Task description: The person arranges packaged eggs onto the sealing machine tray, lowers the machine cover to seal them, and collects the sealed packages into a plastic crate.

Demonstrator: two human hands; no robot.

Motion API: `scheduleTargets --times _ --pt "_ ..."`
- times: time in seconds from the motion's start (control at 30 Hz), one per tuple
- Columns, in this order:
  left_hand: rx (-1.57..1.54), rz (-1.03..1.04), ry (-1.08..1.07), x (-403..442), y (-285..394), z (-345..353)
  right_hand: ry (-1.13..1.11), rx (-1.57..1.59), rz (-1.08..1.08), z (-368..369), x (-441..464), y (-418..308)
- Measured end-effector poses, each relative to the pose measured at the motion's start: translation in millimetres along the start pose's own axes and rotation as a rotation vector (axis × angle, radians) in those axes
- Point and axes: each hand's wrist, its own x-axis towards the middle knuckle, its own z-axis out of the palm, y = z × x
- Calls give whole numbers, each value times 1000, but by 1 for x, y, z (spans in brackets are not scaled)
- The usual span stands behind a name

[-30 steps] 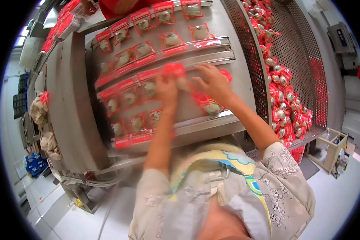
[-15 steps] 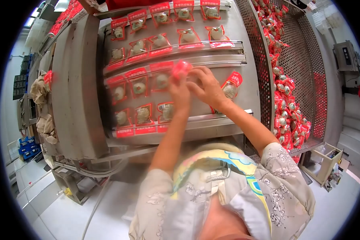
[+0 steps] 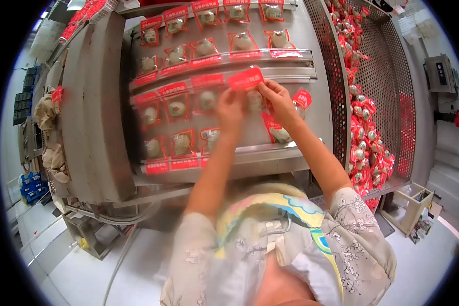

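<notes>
Right hand (image 3: 280, 101) pinches a packet (image 3: 249, 83) at its ten o'clock, red header (image 3: 245, 77) slanting eight-to-two, left hand (image 3: 230, 110) too blurred to tell its grip.

Two hands (image 3: 281, 104); ten far-side packets (image 3: 205, 48)

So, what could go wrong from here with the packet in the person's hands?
The held packet, tilted between the left hand and the right hand, might be laid crooked. Also, the right forearm passes close to the slanted packet near the front rail and could nudge it.
</notes>
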Motion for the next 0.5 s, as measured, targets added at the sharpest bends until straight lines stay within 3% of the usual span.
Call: scheduleTargets --times 0.03,0.07,0.2,0.43,0.5 --pt "-30 -50 -3 1 0 -3 -8 -52 -7 -1 0 -1" --pt "173 27 37 7 -10 -9 57 -121 -31 1 -1 -2" --pt "128 125 64 5 -19 -5 217 -223 -25 5 6 1" --pt "398 -14 103 27 -45 -26 286 -536 37 -24 30 36" --pt "425 -45 78 31 -53 -35 264 -816 147 -36 38 36"
